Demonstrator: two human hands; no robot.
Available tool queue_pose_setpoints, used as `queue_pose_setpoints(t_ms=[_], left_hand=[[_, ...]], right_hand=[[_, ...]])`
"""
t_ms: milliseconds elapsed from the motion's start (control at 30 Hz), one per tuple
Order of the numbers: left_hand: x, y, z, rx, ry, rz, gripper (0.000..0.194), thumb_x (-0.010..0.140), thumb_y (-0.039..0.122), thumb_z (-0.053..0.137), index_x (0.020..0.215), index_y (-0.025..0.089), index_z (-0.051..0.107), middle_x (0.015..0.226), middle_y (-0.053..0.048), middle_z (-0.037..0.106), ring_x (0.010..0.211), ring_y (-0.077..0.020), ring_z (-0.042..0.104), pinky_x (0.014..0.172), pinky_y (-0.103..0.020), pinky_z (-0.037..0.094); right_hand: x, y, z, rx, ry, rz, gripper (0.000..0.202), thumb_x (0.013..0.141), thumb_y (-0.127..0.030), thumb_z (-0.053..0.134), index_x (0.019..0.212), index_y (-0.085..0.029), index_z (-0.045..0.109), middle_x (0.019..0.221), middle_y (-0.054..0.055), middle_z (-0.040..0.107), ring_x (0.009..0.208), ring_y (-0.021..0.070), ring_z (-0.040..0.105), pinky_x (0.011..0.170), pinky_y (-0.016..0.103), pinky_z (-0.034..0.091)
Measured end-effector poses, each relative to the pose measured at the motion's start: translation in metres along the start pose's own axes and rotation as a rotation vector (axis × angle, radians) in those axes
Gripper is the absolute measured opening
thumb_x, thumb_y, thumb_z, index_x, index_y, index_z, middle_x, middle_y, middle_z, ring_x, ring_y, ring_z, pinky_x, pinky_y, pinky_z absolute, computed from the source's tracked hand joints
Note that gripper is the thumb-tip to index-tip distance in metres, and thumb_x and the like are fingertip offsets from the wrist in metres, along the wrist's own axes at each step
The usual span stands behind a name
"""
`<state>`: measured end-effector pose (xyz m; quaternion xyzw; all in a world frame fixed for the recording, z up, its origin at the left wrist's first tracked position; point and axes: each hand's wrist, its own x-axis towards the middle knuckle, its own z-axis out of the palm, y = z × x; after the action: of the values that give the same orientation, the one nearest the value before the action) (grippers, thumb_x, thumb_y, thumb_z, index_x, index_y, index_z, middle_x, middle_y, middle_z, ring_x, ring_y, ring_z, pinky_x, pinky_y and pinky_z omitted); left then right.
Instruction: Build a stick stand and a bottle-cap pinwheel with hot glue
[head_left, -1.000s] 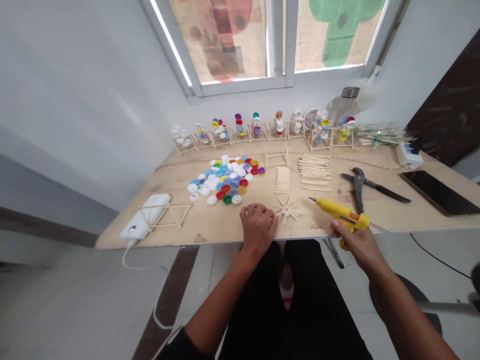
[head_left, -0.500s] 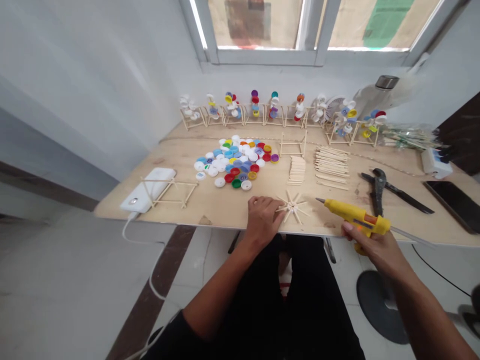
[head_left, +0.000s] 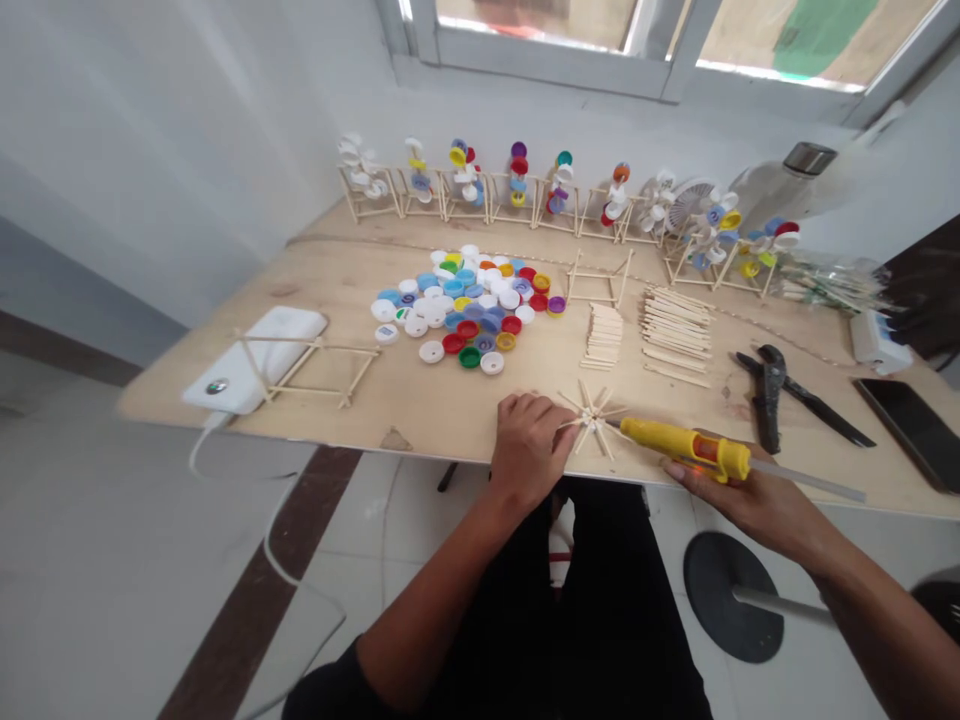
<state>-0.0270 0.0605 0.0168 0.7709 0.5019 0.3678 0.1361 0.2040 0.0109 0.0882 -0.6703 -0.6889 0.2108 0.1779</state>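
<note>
Gripping a yellow glue gun [head_left: 686, 445] in the right hand [head_left: 739, 500], holding its tip super close to the middle of a stick star [head_left: 592, 420], flat on the tabletop [head_left: 450, 415] near the front edge. Pinching one spoke [head_left: 573, 423] with the left hand [head_left: 531, 442]. Got loose bottle caps [head_left: 480, 305] heaped farther back, plus stacked sticks [head_left: 676, 335].

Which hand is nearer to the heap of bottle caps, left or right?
Left. The left hand is on the near side of the heap of bottle caps, touching the stick star; the right hand is farther off to the right, holding the yellow glue gun.
</note>
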Motion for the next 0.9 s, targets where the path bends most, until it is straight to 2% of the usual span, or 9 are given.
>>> queue_pose_setpoints(t_ms=[100,267,700,900], left_hand=[[0.0,-0.001,0.0,-0.004,0.007,0.006,0.008,0.081,0.022,0.056,0.08,0.022,0.064,0.08,-0.001,0.065,0.085,-0.0182,0.055,0.088,-0.038,0.034],[0.0,-0.001,0.0,-0.019,0.022,0.004,0.009,0.082,0.022,0.055,0.082,0.022,0.065,0.08,-0.002,0.065,0.084,-0.0184,0.055,0.087,-0.038,0.035],[0.0,-0.002,0.0,-0.025,0.013,-0.007,0.011,0.083,0.023,0.055,0.083,0.023,0.066,0.079,-0.001,0.065,0.083,-0.0179,0.055,0.087,-0.038,0.035],[0.001,-0.002,-0.001,-0.017,-0.007,-0.008,0.012,0.083,0.024,0.055,0.084,0.023,0.066,0.08,-0.002,0.065,0.085,-0.0185,0.055,0.087,-0.038,0.036]], right_hand=[[0.005,-0.006,-0.004,-0.013,-0.143,0.006,0.039,0.078,-0.055,0.051,0.085,-0.021,0.071,0.072,0.005,0.07,0.066,0.0218,0.066,0.051,0.025,0.052],[0.01,-0.011,-0.005,-0.023,-0.198,0.0,0.039,0.08,-0.053,0.049,0.089,-0.021,0.069,0.071,0.005,0.07,0.063,0.0217,0.066,0.047,0.025,0.049],[0.016,-0.01,-0.004,-0.115,-0.218,-0.05,0.036,0.081,-0.051,0.048,0.084,-0.02,0.066,0.079,0.005,0.07,0.067,0.0203,0.066,0.053,0.025,0.049],[0.014,-0.011,-0.004,-0.106,-0.185,-0.037,0.03,0.079,-0.048,0.051,0.084,-0.024,0.068,0.074,0.003,0.07,0.065,0.0208,0.066,0.05,0.025,0.048]])
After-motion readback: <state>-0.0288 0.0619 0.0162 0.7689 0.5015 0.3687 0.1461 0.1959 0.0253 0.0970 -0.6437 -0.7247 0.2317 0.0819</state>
